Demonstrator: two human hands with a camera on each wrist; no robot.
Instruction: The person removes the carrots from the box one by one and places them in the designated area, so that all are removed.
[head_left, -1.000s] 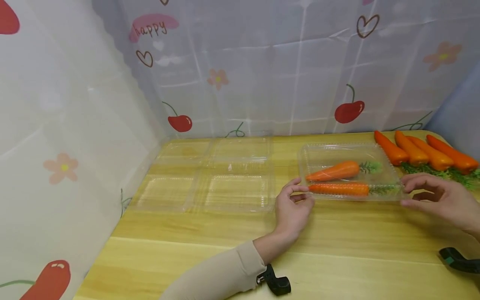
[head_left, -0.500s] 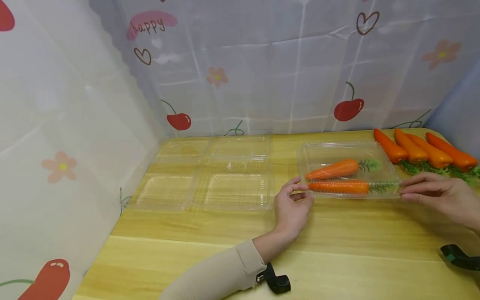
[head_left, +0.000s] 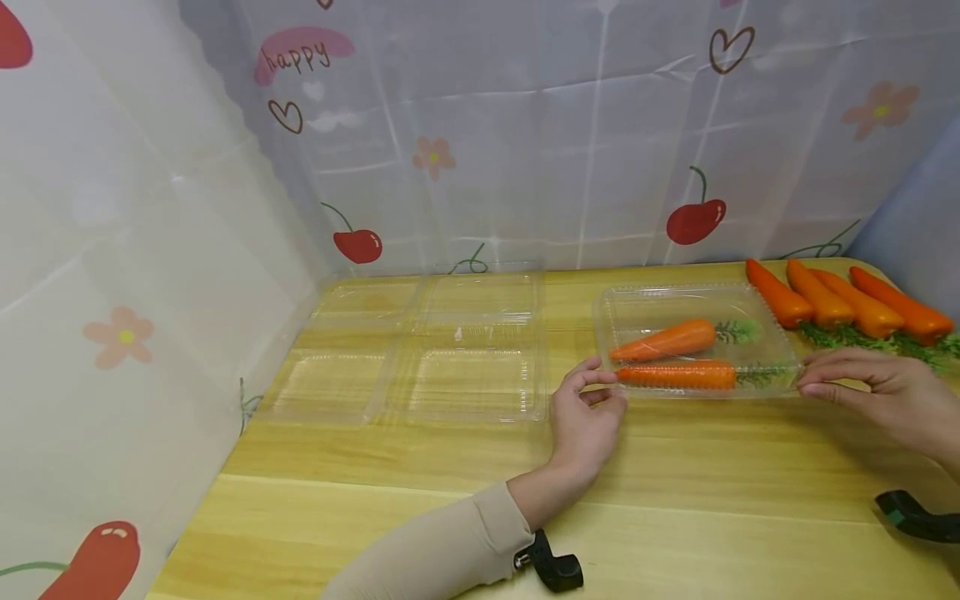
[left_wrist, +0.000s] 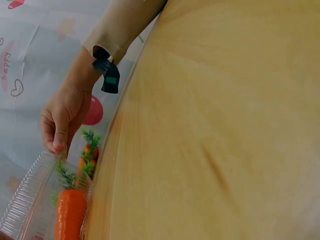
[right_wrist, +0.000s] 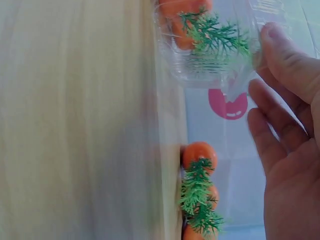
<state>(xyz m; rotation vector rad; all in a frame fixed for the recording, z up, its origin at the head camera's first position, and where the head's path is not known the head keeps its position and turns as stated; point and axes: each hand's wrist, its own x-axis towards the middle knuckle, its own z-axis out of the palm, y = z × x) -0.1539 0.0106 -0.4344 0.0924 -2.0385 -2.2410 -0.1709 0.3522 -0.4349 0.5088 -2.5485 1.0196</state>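
A clear plastic clamshell box (head_left: 660, 302) with its lid over it stands at the right of the wooden table. Inside lie two carrots, a rear carrot (head_left: 667, 340) and a front carrot (head_left: 678, 375), green tops to the right. At the box's front left corner, my left hand (head_left: 588, 421) holds the edge between thumb and fingers. My right hand (head_left: 885, 392) pinches the front right corner. The right wrist view shows the thumb on the rim of the box (right_wrist: 200, 75), the other fingers loosely bent. Only a sliver of my left hand appears in the left wrist view.
Several orange carrots (head_left: 825, 296) with leafy tops lie at the back right, close to the box. To the left, open clear clamshell boxes (head_left: 472, 383) stand side by side. A printed curtain (head_left: 525, 183) closes off the back of the table (head_left: 450, 467).
My right hand's thumb and fingers have closed together on the box's front right corner. My left hand stays at the left corner, and the box and carrots hold their place.
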